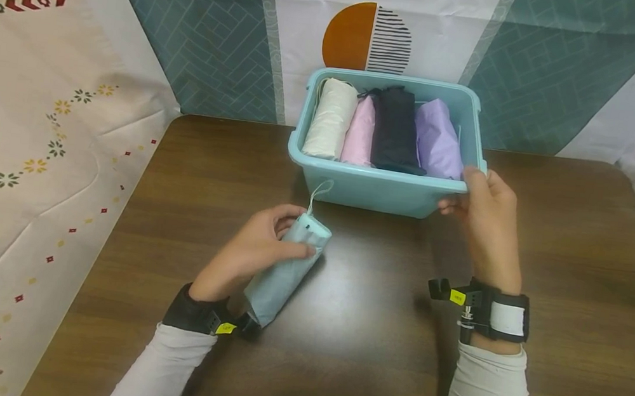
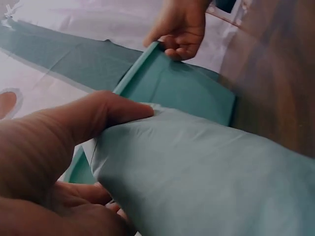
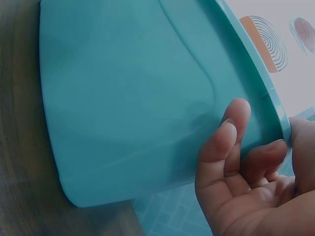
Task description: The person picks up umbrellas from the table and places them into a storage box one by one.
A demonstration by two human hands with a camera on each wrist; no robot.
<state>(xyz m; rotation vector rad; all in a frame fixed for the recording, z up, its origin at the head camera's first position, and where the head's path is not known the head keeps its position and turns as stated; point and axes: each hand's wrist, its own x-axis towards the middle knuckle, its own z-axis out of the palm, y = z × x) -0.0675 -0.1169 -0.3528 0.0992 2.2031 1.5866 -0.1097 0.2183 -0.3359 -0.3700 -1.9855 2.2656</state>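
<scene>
My left hand (image 1: 258, 240) grips a light blue folded umbrella (image 1: 287, 278) near its capped end, thumb on top, with a thin cord loop (image 1: 322, 189) sticking out past the cap. In the left wrist view the umbrella's pale fabric (image 2: 206, 172) fills much of the frame, and the fingers beneath it are partly hidden. My right hand (image 1: 486, 204) pinches the front right corner of a light blue plastic bin (image 1: 370, 190). From the right wrist view, the thumb is at the rim and curled fingers (image 3: 216, 147) lie under it, against the outer wall.
Inside the bin stand a white bundle (image 1: 332, 120), a pink one (image 1: 361, 132), a black one (image 1: 395, 129) and a purple one (image 1: 440, 139), side by side. The bin is at the back of a brown wooden table (image 1: 358, 368), before a patterned cloth (image 1: 207, 34).
</scene>
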